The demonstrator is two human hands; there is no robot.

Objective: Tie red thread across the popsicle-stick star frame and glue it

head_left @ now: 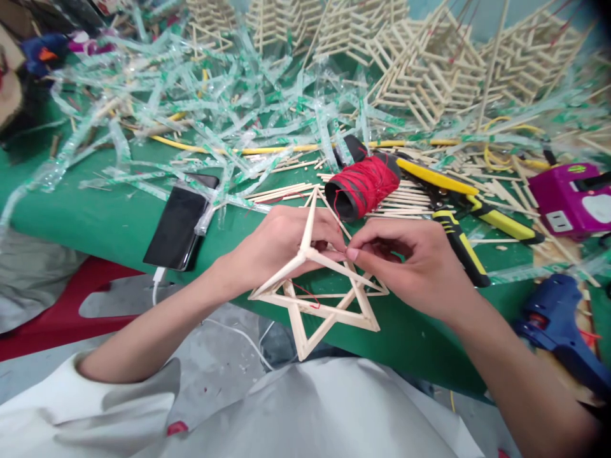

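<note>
A star-shaped frame of pale wooden sticks [329,313] hangs at the table's near edge, with sticks rising from it to a point. My left hand [291,238] reaches inside and behind the raised sticks, its fingers closed near a joint. From the right, my right hand [410,257] pinches thumb and forefinger together against the left fingertips. Red thread shows at the fingertips, and a loose red end [312,304] lies over the frame. Just beyond the hands is a dark spool wound with red thread [365,186].
Yellow-black pliers [461,245], a purple power block [570,197] and a blue glue gun [561,327] are at the right. A phone [179,226] with a white cable lies left. Plastic strips [229,114], loose sticks [405,198] and stacked stick structures [429,70] are behind.
</note>
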